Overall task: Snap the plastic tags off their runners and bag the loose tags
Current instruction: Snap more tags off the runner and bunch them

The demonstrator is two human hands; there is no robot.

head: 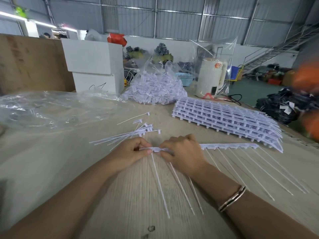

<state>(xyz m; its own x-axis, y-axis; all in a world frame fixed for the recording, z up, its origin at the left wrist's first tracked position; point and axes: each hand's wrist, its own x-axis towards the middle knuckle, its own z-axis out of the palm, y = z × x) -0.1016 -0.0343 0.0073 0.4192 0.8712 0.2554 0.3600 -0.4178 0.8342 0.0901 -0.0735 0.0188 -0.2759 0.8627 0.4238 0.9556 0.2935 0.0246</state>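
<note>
We see two stacked white boxes [94,66], a cream kettle [209,78], and a turquoise basket [186,79] behind it.

Table layout, head view.
Runner strip [227,146] centre-right of frame, loose tags [131,133] just above-left of it; stacked runners [227,118] right, filled bag [155,88] upper centre, flat bag [43,109] left, boxes [95,66] behind, all on the table [51,161].
</note>
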